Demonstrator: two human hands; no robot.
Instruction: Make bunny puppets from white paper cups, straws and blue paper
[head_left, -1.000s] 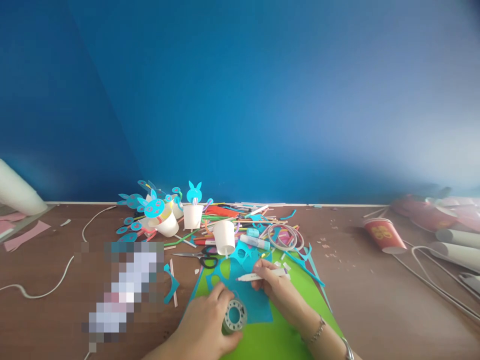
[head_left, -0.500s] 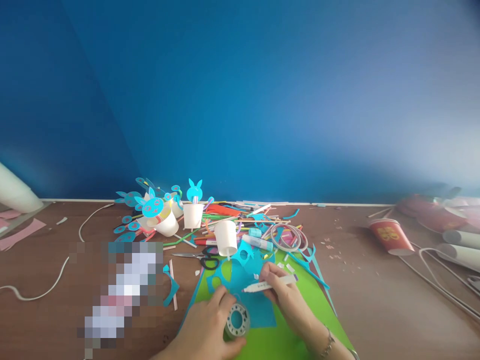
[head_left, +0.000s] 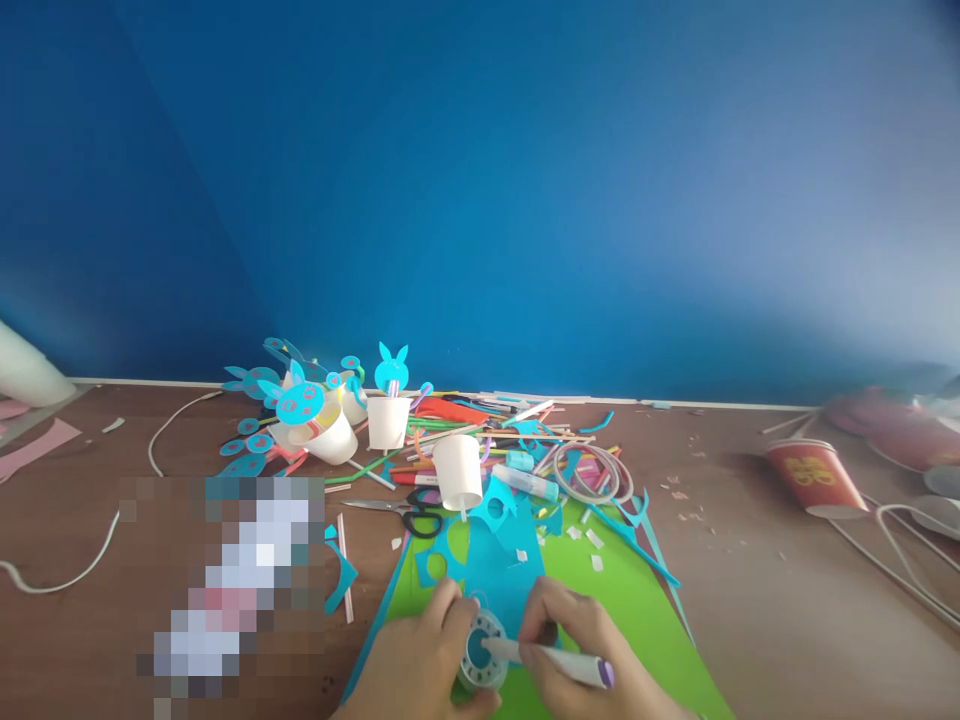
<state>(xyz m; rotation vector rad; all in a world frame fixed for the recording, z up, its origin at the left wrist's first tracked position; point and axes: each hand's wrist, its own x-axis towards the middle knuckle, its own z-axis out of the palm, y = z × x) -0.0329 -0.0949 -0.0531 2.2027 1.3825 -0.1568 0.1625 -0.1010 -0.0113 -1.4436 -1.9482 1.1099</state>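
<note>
My left hand [head_left: 420, 655] curls round a clear, ring-shaped roll of tape [head_left: 487, 682], pressed on a blue paper sheet [head_left: 504, 565]. In my right hand [head_left: 574, 625] is a white marker [head_left: 574, 663] with a purple end. Its tip points left into the roll's centre hole, where blue paper shows; whether it touches the paper I cannot tell. Under the blue sheet lies green paper [head_left: 630, 590]. An upturned-looking white paper cup [head_left: 457, 470] stands just beyond, with a straw piece below it.
Black-handled scissors [head_left: 420, 522] lie left of the cup. Rabbit figures in white cups [head_left: 388, 425] stand at the back left. Straws, blue scraps and a coiled pale tube [head_left: 589, 478] crowd the back. A red paper cup [head_left: 817, 480] and white cables lie at right.
My right hand has moved down and turned the marker, bringing its tip into the roll's hole. My left hand still holds the roll. The view has shifted slightly.
</note>
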